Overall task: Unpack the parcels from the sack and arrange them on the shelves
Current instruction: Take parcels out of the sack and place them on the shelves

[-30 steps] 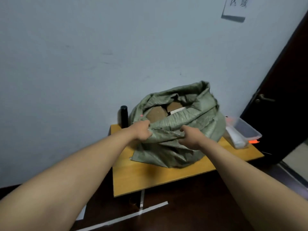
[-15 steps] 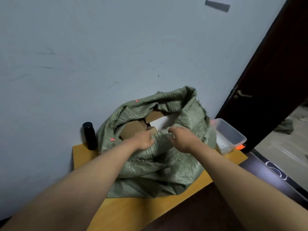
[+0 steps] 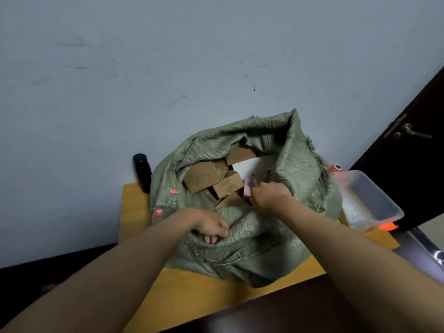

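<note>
A green woven sack [image 3: 295,164] stands open on a small wooden table [image 3: 192,292]. Inside lie several brown cardboard parcels [image 3: 201,179] and a white parcel [image 3: 252,164]. My left hand [image 3: 211,225] is shut on the sack's near rim, pressing it down. My right hand [image 3: 269,195] reaches into the mouth on the right side and is closed around a small pink parcel [image 3: 247,192], which is mostly hidden by my fingers. No shelves are in view.
A black bottle [image 3: 142,173] stands at the table's back left, against the grey wall. A clear plastic bin [image 3: 374,200] sits at the table's right edge, with something orange beside it. A dark door [image 3: 408,150] with a handle is on the right.
The sack's mouth has been pulled wider and its near rim pushed down. My right hand has left the rim and gone into the sack. The view has moved closer and looks down more.
</note>
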